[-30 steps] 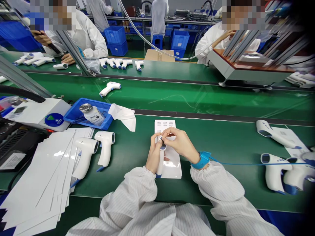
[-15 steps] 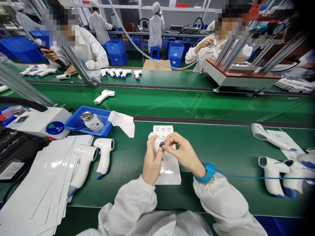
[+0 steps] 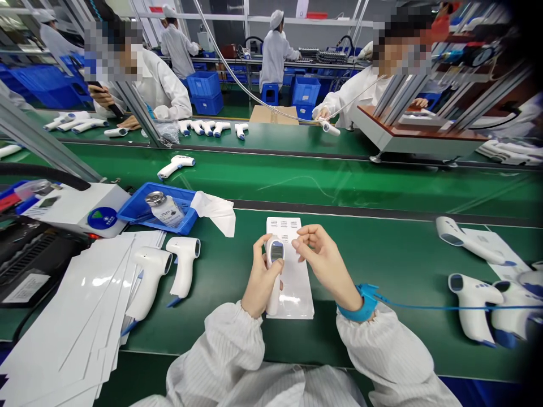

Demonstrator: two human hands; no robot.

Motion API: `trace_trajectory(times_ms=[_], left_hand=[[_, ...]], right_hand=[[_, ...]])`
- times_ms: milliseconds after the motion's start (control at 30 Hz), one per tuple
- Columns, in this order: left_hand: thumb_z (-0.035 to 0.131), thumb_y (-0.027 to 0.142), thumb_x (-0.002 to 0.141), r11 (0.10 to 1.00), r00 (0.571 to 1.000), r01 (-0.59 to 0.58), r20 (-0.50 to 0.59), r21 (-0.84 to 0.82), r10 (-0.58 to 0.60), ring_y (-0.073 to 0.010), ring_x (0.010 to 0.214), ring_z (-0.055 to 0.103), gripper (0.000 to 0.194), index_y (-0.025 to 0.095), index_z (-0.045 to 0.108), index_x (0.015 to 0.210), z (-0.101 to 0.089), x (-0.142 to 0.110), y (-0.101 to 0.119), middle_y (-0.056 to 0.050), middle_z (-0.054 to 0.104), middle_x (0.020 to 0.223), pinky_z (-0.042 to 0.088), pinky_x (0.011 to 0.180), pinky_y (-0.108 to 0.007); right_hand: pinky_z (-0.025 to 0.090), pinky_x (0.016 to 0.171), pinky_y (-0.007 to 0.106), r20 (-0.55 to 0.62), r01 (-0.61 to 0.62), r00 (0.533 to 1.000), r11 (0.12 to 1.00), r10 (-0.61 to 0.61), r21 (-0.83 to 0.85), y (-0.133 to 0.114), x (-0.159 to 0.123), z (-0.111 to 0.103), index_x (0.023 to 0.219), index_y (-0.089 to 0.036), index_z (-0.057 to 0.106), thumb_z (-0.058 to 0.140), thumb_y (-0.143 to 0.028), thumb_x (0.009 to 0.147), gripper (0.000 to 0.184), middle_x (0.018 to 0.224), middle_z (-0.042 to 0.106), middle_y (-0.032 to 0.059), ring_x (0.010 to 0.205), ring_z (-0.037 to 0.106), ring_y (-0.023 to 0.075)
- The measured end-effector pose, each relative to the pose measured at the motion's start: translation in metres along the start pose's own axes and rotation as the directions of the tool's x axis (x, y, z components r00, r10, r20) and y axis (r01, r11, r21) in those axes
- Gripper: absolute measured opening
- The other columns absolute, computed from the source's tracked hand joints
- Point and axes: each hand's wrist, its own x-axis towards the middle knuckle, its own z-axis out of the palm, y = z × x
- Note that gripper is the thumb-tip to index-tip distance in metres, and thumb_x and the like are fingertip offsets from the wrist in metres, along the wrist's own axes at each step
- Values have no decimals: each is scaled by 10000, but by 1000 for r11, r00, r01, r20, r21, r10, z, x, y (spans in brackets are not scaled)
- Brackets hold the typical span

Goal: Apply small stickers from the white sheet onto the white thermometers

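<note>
My left hand (image 3: 263, 277) is wrapped around a white infrared thermometer (image 3: 272, 297), its small display facing up toward me and my thumb at the display's lower edge. Just right of it, apart from the thermometer, my right hand (image 3: 324, 260) hovers over a label sheet (image 3: 294, 282) with its fingers curled and thumb drawn in. Whatever those fingertips may pinch is too small to make out. Under both hands, the sheet lies on the green bench, with small printed labels toward its far end. A blue strap (image 3: 360, 302) circles my right wrist.
Left of me lie two thermometers (image 3: 184, 265), stacked white sheets (image 3: 85, 294) and a blue tray (image 3: 186, 223) with a bottle (image 3: 165, 208). More thermometers (image 3: 473, 305) rest at the right. One thermometer (image 3: 176, 166) is on the green strip ahead. Across it, a co-worker's hand (image 3: 323, 113) holds another.
The thermometer in my left hand has turned, bringing its display into view. My right hand has come off its head, to the right. A co-worker opposite has reached forward with a thermometer.
</note>
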Motion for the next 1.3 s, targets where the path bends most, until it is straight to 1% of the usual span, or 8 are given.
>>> trace_trajectory(times_ms=[133, 367, 433, 633, 800, 933, 1100, 1300], left_hand=[[603, 179, 779, 997, 995, -73, 62, 1, 73, -78, 604, 529, 630, 302, 334, 1336, 3, -8, 6, -18, 535, 1027, 481, 553, -221], [539, 5, 652, 984, 988, -150, 51, 95, 146, -265, 1112, 581, 777, 263, 343, 1358, 7, -19, 11, -79, 556, 1197, 523, 892, -388], [518, -10, 644, 983, 987, -158, 48, 97, 154, -264, 1145, 574, 784, 260, 335, 1357, 7, -18, 12, -78, 545, 1242, 507, 935, -401], [588, 33, 685, 973, 971, -229, 68, 6, 228, -230, 1141, 585, 786, 277, 299, 1374, 7, -12, 9, -74, 527, 1286, 492, 951, -364], [679, 161, 662, 965, 958, -205, 166, -164, 232, -225, 1064, 614, 1106, 388, -15, 1492, 6, 2, 3, -91, 463, 1364, 515, 873, -374], [633, 190, 717, 967, 979, -200, 76, 154, 191, -265, 1380, 334, 991, 311, 68, 1522, -1, 15, -10, -122, 301, 1503, 303, 1109, -430], [589, 337, 817, 965, 996, -52, 84, 258, 32, -253, 1037, 593, 570, 209, 455, 1355, -8, 33, -36, -133, 590, 1119, 426, 957, -411], [718, 495, 695, 994, 998, -46, 49, 98, 41, -206, 724, 598, 437, 213, 674, 1026, -30, 33, -57, -64, 633, 822, 468, 761, -354]], right_hand=[[467, 960, 368, 97, 188, 980, 973, -176, -133, -6, -3, 3, 1085, -268, 581, 729, -273, 761, 356, 1171, 589, 33, 1108, 568, 204], [487, 857, 364, -26, 286, 956, 945, -293, -157, -18, -6, 11, 819, -244, 658, 588, -277, 892, 105, 884, 672, 26, 896, 627, 200], [485, 905, 372, 30, 230, 973, 967, -228, -111, -18, -5, 13, 888, -251, 628, 623, -259, 847, 42, 962, 656, 25, 962, 617, 205], [389, 1095, 416, 212, -43, 977, 997, 27, 70, -11, -16, 16, 1253, -299, 435, 673, -295, 771, 537, 1366, 476, 56, 1262, 494, 221], [519, 912, 393, 445, -261, 874, 961, 196, 90, 10, -14, 6, 1288, -245, 442, 572, -380, 863, 465, 1208, 621, 84, 1079, 632, 220], [546, 694, 356, 127, -73, 983, 915, 133, -396, 32, 39, -7, 1128, -177, 555, 620, -280, 839, 314, 963, 695, 63, 795, 679, 211], [532, 851, 401, -100, -32, 994, 755, -45, -654, 29, 155, -34, 1227, -161, 555, 630, -321, 885, 385, 1144, 642, 75, 998, 640, 229], [525, 898, 443, -447, -402, 894, 486, 26, -776, 20, 210, -125, 1239, -165, 560, 583, -336, 930, 354, 1263, 579, 100, 1076, 605, 230]])
